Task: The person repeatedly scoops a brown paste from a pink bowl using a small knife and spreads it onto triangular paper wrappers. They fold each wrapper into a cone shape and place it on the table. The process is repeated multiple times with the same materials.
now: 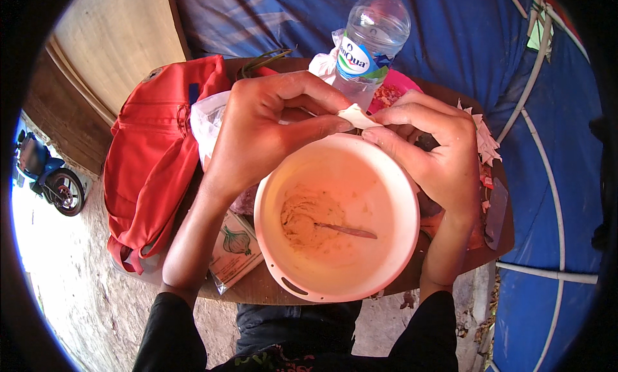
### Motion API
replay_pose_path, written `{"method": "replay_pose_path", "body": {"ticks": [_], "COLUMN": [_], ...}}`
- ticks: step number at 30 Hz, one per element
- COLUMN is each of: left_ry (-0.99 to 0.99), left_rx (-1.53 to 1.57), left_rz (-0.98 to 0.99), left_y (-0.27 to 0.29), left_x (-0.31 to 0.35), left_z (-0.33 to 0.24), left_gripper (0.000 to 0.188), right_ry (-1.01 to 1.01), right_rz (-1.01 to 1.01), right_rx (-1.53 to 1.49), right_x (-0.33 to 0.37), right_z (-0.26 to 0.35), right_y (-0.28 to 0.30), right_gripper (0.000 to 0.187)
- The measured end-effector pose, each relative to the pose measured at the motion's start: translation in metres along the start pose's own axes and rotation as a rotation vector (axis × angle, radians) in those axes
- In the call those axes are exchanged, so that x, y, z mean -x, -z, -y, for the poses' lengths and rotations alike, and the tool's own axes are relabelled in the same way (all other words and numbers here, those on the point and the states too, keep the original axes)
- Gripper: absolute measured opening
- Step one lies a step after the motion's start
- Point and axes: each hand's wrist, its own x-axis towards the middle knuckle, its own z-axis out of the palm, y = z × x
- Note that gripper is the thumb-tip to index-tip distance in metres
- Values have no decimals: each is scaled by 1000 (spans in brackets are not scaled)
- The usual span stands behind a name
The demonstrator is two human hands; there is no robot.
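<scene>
Left hand and right hand grip pinching small white dough wrapper at 12 o'clock over round pink plastic bowl; metal spoon in beige filling.

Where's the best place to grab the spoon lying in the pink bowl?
Probably take the spoon by its handle end, pointing right and lying bare on the bowl floor. Come straight down from above: the other end is sunk in the paste, and the bowl's walls block a sideways approach.
</scene>
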Motion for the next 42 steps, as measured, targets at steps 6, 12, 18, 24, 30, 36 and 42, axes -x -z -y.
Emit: {"method": "replay_pose_path", "body": {"ticks": [6,12,18,24,30,36,42], "left_ry": [6,-107,-140,-36,-59,-233,-617], "left_rx": [61,-88,-45,20,4,-92,-350], "left_rz": [-21,35,30,-9,17,30,-26], "left_y": [-1,1,-3,-10,-5,-1,1], "left_x": [0,-2,-2,0,-2,-2,-4], "left_z": [-1,4,10,7,7,4,0], "left_gripper": [16,14,14,12,11,18,25], "right_ry": [-139,-96,-88,-287,-332,-224,23], "right_rz": [42,49,48,119,91,-32,-117], "right_rx": [-97,-119,-221,-276,-300,-444,-387], "right_x": [0,-1,1,1,0,-2,-3], "right_z": [1,1,0,3,-1,-2,-4], "right_y": [-1,-7,-10,-10,-10,-13,-7], "right_gripper": [15,10,10,9,13,21,25]}}
